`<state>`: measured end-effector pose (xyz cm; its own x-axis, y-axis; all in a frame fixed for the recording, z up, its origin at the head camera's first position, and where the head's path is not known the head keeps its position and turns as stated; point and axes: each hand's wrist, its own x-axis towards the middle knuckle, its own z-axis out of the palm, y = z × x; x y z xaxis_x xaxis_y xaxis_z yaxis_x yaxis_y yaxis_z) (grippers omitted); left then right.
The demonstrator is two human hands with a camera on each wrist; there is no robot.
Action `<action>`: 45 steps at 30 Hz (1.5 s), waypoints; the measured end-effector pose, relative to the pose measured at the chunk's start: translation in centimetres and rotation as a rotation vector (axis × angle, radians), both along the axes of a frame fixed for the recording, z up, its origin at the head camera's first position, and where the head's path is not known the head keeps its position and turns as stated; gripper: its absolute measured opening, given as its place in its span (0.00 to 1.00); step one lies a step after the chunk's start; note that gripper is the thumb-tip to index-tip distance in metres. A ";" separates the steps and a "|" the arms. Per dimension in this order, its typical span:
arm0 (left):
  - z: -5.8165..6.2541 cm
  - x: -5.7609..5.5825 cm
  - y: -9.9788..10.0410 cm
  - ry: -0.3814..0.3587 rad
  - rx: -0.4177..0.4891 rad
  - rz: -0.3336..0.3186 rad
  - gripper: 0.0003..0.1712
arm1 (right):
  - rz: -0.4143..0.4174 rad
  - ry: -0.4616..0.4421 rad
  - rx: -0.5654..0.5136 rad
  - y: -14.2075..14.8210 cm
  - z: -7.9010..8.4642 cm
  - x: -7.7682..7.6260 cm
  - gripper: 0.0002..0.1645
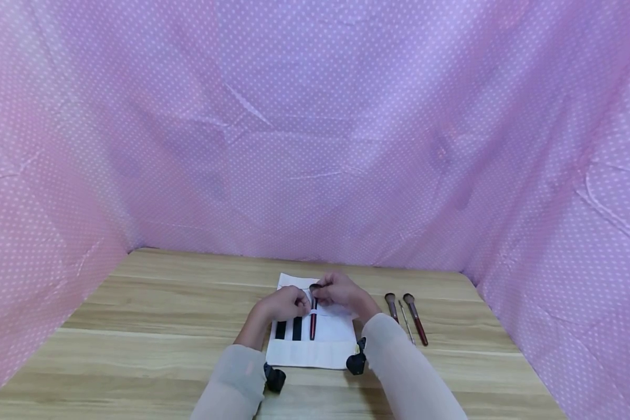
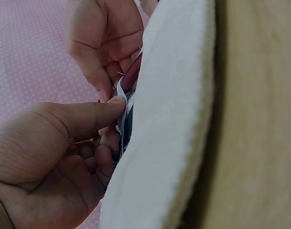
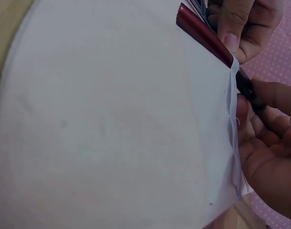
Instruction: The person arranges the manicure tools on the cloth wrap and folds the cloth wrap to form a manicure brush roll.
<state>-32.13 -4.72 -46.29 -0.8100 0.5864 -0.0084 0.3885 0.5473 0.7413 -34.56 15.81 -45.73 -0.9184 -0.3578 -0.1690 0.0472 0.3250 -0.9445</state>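
1. Pinching the red-handled brush point(image 1: 312, 328) near its dark head, the right hand point(image 1: 341, 291) works at the white case's point(image 1: 299, 353) one-to-two o'clock.
2. At ten o'clock, the left hand point(image 1: 284, 303) grips the white elastic band point(image 3: 233, 93) between thumb and fingers.
3. The brush passes under that band, handle end toward six o'clock.
4. Two black strips point(image 1: 280, 330) lie around nine o'clock.
5. Beyond three o'clock, two brushes point(image 1: 419, 328) flank a thin tool point(image 1: 406, 321) on the table point(image 1: 136, 332).
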 end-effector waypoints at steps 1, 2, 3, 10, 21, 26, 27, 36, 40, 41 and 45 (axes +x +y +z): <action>0.0 0.0 0.0 0.001 0.000 -0.001 0.08 | 0.009 -0.002 0.005 0.1 0.0 0.0 0.07; 0.0 0.0 0.0 0.002 -0.001 0.000 0.08 | 0.018 -0.003 0.010 0.3 0.0 0.1 0.07; 0.0 0.0 0.0 0.003 -0.001 -0.001 0.08 | 0.029 -0.003 0.015 0.4 0.0 0.1 0.08; -0.1 0.2 0.0 0.013 -0.003 -0.005 0.08 | 0.079 -0.018 0.062 0.7 0.6 0.7 0.09; -0.1 0.2 0.1 0.004 0.000 0.000 0.07 | 0.078 -0.019 0.129 0.5 0.4 0.8 0.05; -0.1 0.2 0.1 -0.005 0.004 0.000 0.07 | 0.084 0.008 0.170 0.8 1.0 1.1 0.05; -0.1 0.2 0.1 -0.005 0.002 0.001 0.08 | 0.085 0.020 0.192 1.0 1.2 1.2 0.06; -0.1 0.0 0.2 -0.009 0.017 -0.010 0.09 | 0.049 0.101 0.288 5.1 4.2 1.7 0.09; -0.3 -0.1 0.4 -0.009 0.021 -0.009 0.09 | 0.004 0.126 0.283 7.4 4.7 2.3 0.13; -0.3 -0.1 0.4 -0.008 0.021 -0.010 0.09 | 0.009 0.135 0.279 8.1 4.7 2.4 0.14; -0.3 0.1 0.2 -0.010 0.023 -0.013 0.09 | 0.035 0.189 0.274 10.6 4.6 2.8 0.15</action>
<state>-32.01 -4.56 -46.60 -0.8022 0.5971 -0.0031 0.3878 0.5249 0.7577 -31.77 26.38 -41.11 -0.9304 -0.3549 -0.0915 -0.1361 0.5665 -0.8127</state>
